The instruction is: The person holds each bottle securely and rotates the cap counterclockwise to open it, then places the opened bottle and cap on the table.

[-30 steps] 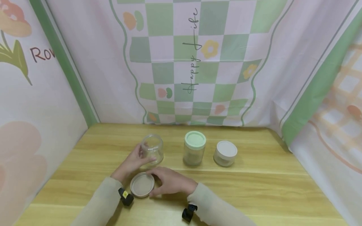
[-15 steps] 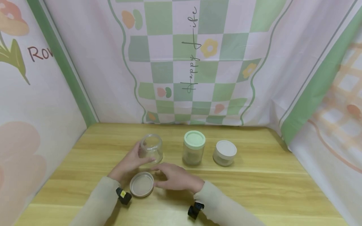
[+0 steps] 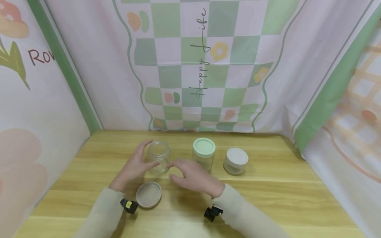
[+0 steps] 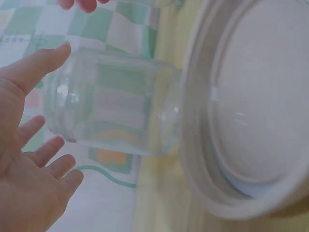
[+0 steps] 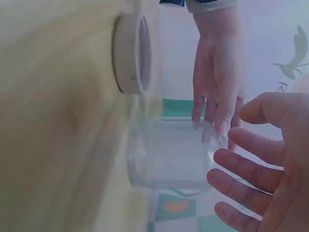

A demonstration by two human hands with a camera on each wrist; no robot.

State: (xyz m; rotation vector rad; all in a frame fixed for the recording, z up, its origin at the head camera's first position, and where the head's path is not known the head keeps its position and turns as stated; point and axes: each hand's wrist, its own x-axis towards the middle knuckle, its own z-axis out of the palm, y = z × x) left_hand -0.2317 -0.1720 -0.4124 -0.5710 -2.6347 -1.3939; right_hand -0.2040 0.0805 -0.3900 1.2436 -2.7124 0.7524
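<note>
A clear glass jar (image 3: 160, 157) without a lid stands upright at the left of the table. My left hand (image 3: 135, 166) is beside it, thumb and fingers spread apart around its left and near side. In the left wrist view the jar (image 4: 111, 101) shows beyond the spread fingers. My right hand (image 3: 193, 175) hovers to the jar's right, fingers loosely bent, thumb apart, holding nothing; in the right wrist view its fingers (image 5: 246, 169) overlap the jar's mouth. A round beige lid (image 3: 148, 195) lies with its hollow side up on the table, in front of the jar.
A taller jar with a mint-green lid (image 3: 204, 147) stands right of centre, partly behind my right hand. Farther right is a short jar with a white lid (image 3: 237, 156). Printed curtains (image 3: 220, 76) hang behind the wooden table (image 3: 282, 195).
My right hand has let go of the beige lid's edge and moved up and right toward the jar. My left hand's fingers have loosened from around the jar. Lid and jars stay in place.
</note>
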